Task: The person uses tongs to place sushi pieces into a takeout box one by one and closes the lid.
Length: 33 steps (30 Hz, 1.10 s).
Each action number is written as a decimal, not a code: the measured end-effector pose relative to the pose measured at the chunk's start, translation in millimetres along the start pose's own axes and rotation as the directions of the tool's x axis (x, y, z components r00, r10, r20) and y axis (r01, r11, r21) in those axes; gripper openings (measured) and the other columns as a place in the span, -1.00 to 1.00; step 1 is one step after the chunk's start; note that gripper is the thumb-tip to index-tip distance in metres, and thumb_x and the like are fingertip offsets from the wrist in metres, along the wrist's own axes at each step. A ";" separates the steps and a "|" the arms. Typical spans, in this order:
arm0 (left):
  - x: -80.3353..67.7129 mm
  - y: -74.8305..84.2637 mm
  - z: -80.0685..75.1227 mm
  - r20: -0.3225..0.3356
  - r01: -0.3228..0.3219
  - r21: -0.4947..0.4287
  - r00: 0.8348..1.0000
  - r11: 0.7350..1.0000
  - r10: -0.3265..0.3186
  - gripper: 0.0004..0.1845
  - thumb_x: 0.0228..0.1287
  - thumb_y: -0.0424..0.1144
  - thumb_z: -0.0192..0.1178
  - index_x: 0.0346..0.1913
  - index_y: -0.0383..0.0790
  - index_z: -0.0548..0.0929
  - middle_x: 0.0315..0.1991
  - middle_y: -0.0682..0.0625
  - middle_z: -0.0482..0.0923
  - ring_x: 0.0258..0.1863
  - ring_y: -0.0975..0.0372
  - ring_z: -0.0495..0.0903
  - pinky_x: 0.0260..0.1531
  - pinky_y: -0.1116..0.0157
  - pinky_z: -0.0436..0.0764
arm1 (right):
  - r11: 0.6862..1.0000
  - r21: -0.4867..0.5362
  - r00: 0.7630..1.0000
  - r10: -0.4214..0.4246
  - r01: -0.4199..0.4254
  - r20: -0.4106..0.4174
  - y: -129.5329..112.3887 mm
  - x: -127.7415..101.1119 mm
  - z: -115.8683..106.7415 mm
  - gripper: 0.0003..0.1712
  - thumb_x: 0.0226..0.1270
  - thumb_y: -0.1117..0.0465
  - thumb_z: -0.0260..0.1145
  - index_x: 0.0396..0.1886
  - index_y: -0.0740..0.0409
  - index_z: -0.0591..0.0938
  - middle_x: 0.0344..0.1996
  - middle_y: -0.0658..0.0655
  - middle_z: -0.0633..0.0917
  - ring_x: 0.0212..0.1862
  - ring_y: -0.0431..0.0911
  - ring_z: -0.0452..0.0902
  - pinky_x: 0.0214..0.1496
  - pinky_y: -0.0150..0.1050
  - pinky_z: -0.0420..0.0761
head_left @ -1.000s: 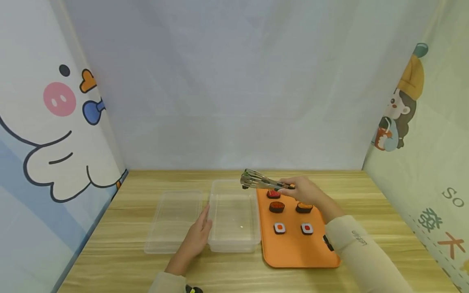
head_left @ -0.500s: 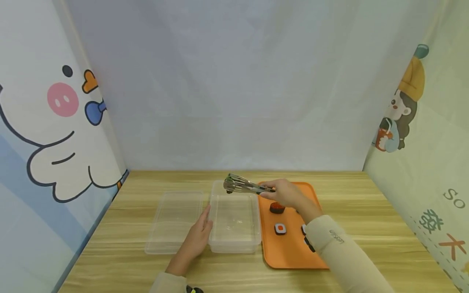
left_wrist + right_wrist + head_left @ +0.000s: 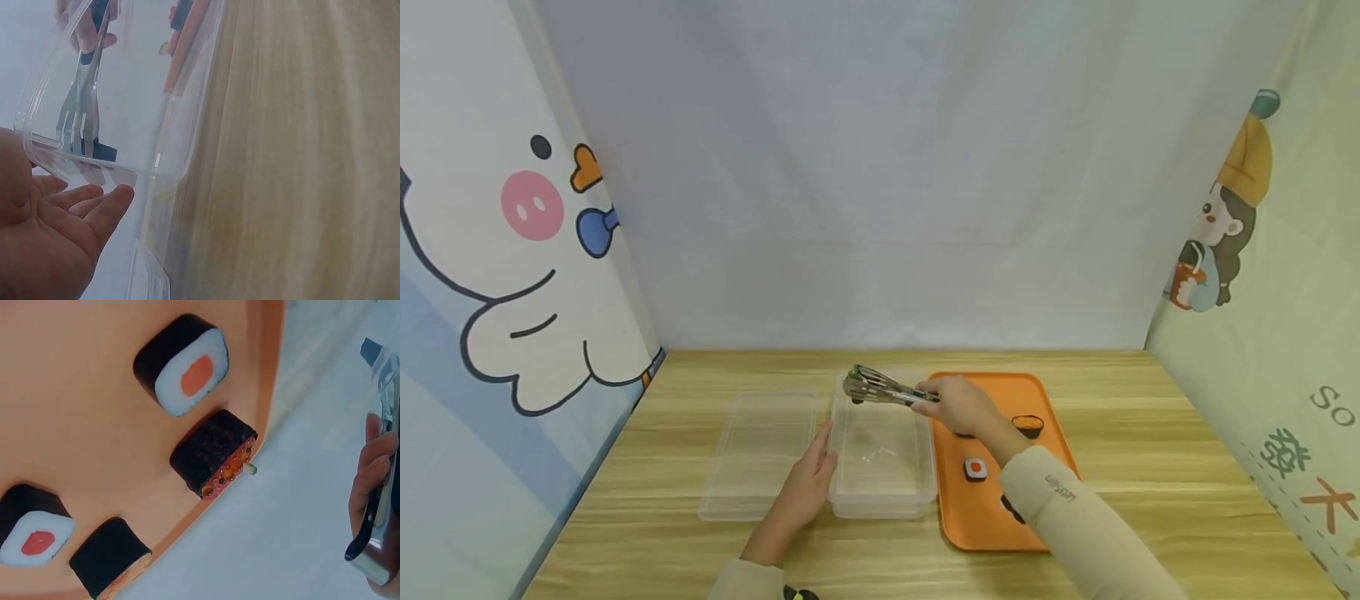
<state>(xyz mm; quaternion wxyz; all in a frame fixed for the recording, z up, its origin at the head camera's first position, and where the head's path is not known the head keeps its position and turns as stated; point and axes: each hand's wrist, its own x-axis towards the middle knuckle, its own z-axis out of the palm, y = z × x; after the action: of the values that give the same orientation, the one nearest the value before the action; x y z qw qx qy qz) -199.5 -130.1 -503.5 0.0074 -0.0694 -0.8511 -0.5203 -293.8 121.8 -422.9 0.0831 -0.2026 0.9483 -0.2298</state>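
My right hand (image 3: pixel 962 408) grips metal tongs (image 3: pixel 882 388) above the far end of a clear plastic container (image 3: pixel 883 505). Between the tong heads is a small dark sushi piece (image 3: pixel 104 151) with a bit of green, mostly hidden by the slotted metal. My left hand (image 3: pixel 805 483) rests against the container's left wall, fingers extended along it just below the rim in the left wrist view. To the right, an orange tray (image 3: pixel 992 529) carries several sushi pieces, among them a rice roll (image 3: pixel 190 365) with an orange centre and a roe-topped piece (image 3: pixel 214 454).
A flat clear plastic lid (image 3: pixel 760 454) lies on the wooden table (image 3: pixel 655 483) left of the container. The container and tray stand side by side. A pale curtain (image 3: pixel 887 208) hangs behind the table, with printed cloths at both sides.
My right hand has moved left with the tongs and the sushi piece, from the tray's far edge to over the container, ending slightly lower. The left hand has stayed in place.
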 end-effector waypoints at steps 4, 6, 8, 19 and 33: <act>-0.4 -0.4 0.0 -0.001 0.005 0.000 1.000 1.000 -0.005 -0.44 0.57 -0.27 -0.22 0.53 -0.32 0.01 0.43 -0.39 0.09 0.36 -0.24 0.14 0.31 -0.15 0.14 | 1.000 -0.023 1.000 0.006 -0.007 -0.005 -4.2 1.4 2.8 -0.42 0.41 -0.06 0.24 0.34 0.07 0.50 0.24 0.18 0.54 -0.75 -0.20 0.20 -0.64 -0.28 0.34; -0.6 -0.3 0.0 0.000 0.006 0.002 1.000 1.000 -0.006 -0.44 0.57 -0.27 -0.22 0.53 -0.32 0.01 0.42 -0.40 0.10 0.36 -0.24 0.15 0.31 -0.15 0.15 | 0.999 -0.038 1.000 0.009 -0.009 -0.005 -6.0 1.3 3.7 -0.42 0.41 -0.07 0.24 0.34 0.06 0.51 0.23 0.17 0.54 -0.73 -0.19 0.20 -0.66 -0.29 0.30; -0.7 -0.5 0.1 0.000 0.007 0.006 1.000 1.000 -0.007 -0.44 0.57 -0.26 -0.22 0.53 -0.32 0.02 0.41 -0.41 0.11 0.35 -0.25 0.16 0.30 -0.16 0.16 | 0.999 -0.047 1.000 0.017 -0.018 -0.008 -7.3 0.8 4.9 -0.43 0.41 -0.07 0.25 0.33 0.04 0.51 0.23 0.16 0.54 -0.70 -0.21 0.22 -0.70 -0.32 0.24; -0.8 -0.8 0.2 -0.011 -0.006 0.016 1.000 1.000 0.006 -0.45 0.57 -0.28 -0.20 0.52 -0.34 0.04 0.40 -0.41 0.14 0.33 -0.24 0.19 0.29 -0.15 0.18 | 0.994 -0.103 0.999 0.042 -0.040 0.016 -12.1 1.9 6.9 -0.43 0.39 -0.06 0.27 0.32 0.03 0.53 0.14 0.14 0.61 -0.54 -0.16 0.46 -0.65 -0.29 0.27; 0.9 -0.1 2.7 -0.019 0.002 0.021 1.000 1.000 -0.002 -0.45 0.56 -0.29 -0.20 0.51 -0.35 0.05 0.37 -0.45 0.17 0.35 -0.24 0.16 0.31 -0.15 0.14 | 0.996 -0.064 0.998 0.054 -0.055 -0.014 -10.0 -1.8 -1.7 -0.41 0.40 -0.04 0.27 0.34 0.07 0.49 0.14 0.15 0.61 -0.74 -0.20 0.23 -0.70 -0.31 0.27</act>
<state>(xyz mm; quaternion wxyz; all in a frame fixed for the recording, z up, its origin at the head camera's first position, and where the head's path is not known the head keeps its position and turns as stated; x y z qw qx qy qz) -200.2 -127.7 -504.9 0.0157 -0.0636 -0.8565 -0.5120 -289.2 115.1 -416.6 0.0771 -0.1780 0.9608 -0.1982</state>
